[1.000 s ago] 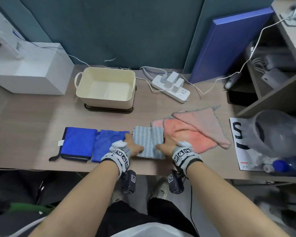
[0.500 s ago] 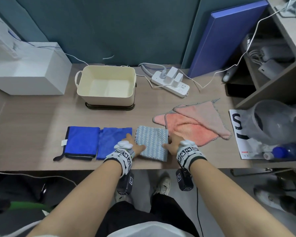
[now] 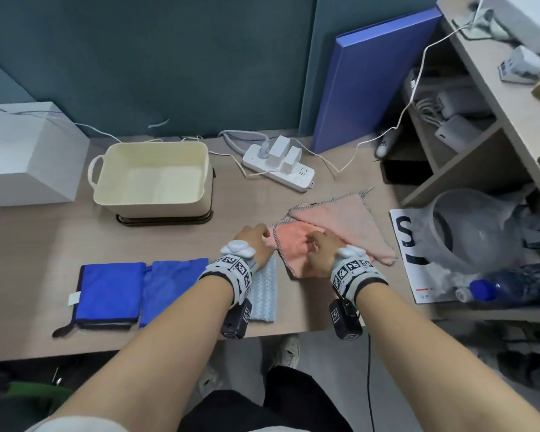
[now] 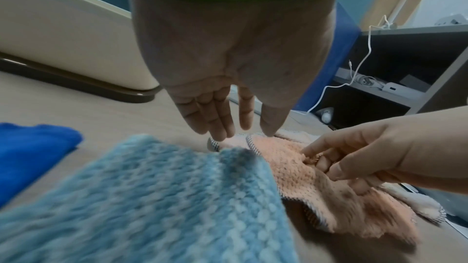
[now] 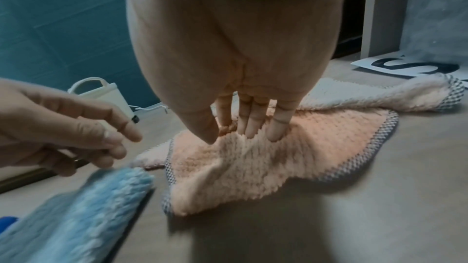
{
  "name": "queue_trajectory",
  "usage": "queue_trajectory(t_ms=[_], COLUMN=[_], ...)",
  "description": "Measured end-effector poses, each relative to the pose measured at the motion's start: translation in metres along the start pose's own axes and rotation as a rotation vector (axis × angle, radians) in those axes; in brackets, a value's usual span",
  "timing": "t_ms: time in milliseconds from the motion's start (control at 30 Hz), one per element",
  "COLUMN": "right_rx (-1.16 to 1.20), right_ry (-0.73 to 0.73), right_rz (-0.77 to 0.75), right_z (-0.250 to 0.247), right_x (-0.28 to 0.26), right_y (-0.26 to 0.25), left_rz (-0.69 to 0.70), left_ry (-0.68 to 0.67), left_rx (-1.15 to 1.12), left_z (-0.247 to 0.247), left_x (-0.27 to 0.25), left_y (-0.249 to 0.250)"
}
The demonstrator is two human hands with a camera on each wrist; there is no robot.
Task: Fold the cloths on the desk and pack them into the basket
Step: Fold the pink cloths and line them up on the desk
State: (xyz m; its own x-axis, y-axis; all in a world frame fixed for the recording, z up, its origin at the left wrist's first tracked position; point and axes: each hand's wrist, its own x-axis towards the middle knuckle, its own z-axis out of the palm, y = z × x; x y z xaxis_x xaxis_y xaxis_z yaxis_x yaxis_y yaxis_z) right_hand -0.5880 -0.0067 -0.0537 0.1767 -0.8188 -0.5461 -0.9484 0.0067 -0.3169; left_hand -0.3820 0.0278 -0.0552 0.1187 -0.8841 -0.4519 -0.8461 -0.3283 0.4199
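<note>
An orange cloth (image 3: 293, 247) lies unfolded right of centre, overlapping a paler pink cloth (image 3: 346, 219). My right hand (image 5: 235, 135) pinches a bunch of the orange cloth (image 5: 266, 163) between thumb and fingers. My left hand (image 4: 238, 133) hovers with straight fingers just above the near-left corner of the pink cloths. A folded light blue cloth (image 3: 264, 288) lies under my left wrist, partly hidden by it. Two folded dark blue cloths (image 3: 109, 294) (image 3: 172, 288) lie side by side to its left. The cream basket (image 3: 102, 182) stands behind them with nothing inside.
A white power strip (image 3: 278, 166) with plugs and cables lies behind the pink cloths. A white box (image 3: 22, 157) stands at the back left. A shelf unit (image 3: 468, 157), a clear plastic container (image 3: 468, 226), a printed sheet (image 3: 409, 244) and a bottle (image 3: 493, 288) crowd the right side.
Both hands have left the folded light blue cloth and moved forward and right to the orange cloth. My right hand has taken a pinch of it.
</note>
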Motion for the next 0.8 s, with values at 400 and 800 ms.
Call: queue_trajectory(t_ms=[400,800], right_rx=[0.247,0.157], right_ry=[-0.067,-0.089], right_rz=[-0.080,-0.217], right_z=[-0.032,-0.075], right_x=[0.044,0.042], right_y=[0.044,0.030], left_rz=[-0.008,0.254], left_ry=[0.003,0.028], left_rx=[0.012,-0.280], left_z=[0.035,-0.011], left_x=[0.074,0.049], left_y=[0.067,0.091])
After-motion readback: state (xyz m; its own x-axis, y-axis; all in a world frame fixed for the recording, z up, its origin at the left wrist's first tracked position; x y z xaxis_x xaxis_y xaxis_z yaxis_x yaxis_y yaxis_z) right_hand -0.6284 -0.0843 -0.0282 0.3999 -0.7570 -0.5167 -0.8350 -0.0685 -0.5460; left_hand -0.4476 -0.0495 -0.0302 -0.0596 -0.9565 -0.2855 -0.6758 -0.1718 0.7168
